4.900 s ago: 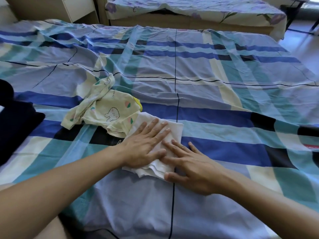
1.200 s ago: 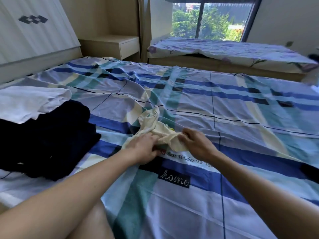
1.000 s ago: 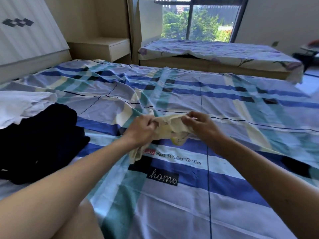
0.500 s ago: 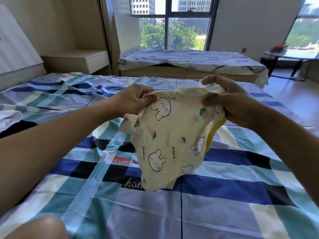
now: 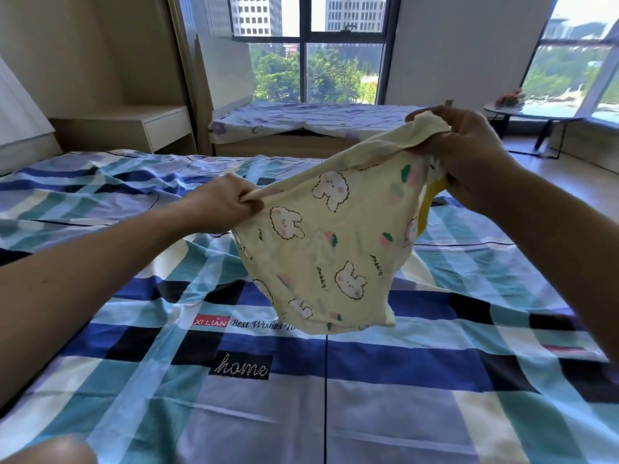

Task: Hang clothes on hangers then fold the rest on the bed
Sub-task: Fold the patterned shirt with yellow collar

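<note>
A small pale-yellow garment (image 5: 328, 249) printed with white rabbits and strawberries hangs in the air above the bed (image 5: 301, 396). My left hand (image 5: 224, 205) pinches its upper left edge. My right hand (image 5: 469, 152) grips its upper right corner, held higher, so the top edge is stretched and slopes up to the right. A brighter yellow lining shows by my right wrist. The garment's lower end dangles just above the plaid sheet.
The plaid sheet carries the words "home" and "Best Wishes". A wooden nightstand (image 5: 134, 128) stands at the back left. A second bed (image 5: 301, 118) lies under the window. A small round table (image 5: 529, 112) is at the far right.
Both hands picked the rabbit-print garment off the bed, raised it and pulled it wider; my right hand has risen higher than my left. The view tilted up, so the dark clothes pile left the frame.
</note>
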Available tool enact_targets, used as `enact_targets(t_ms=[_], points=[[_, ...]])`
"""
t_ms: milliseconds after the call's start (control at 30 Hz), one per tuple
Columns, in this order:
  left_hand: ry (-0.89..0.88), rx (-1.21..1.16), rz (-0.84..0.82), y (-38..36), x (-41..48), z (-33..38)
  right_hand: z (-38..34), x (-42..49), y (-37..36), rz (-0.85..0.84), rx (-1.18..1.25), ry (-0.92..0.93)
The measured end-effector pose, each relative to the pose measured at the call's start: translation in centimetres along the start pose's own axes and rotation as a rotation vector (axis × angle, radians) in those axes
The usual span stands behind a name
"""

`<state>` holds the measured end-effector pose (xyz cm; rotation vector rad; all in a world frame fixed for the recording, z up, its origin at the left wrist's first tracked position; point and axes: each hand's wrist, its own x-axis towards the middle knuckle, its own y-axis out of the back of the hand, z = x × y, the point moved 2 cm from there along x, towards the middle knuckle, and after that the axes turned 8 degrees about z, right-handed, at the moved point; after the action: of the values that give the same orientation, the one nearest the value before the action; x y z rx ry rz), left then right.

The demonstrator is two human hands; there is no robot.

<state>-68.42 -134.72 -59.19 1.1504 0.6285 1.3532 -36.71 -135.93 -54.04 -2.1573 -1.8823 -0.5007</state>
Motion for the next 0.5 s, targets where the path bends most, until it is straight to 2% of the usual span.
enact_targets(t_ms=[200,400,500], points=[[0.007,-0.114,0.045,1.1,0.2,-1.0,1.2,1.5,2.1,0.119,-0.127,-0.021],[0.08,-0.251,0.228,1.3,2.4,-1.5,4.0,4.8,3.4,0.269,-0.337,-0.145],[0.148,-0.403,0.396,2.5,4.5,-1.2,3.8,6.7,2.9,0.317,-0.282,-0.186]])
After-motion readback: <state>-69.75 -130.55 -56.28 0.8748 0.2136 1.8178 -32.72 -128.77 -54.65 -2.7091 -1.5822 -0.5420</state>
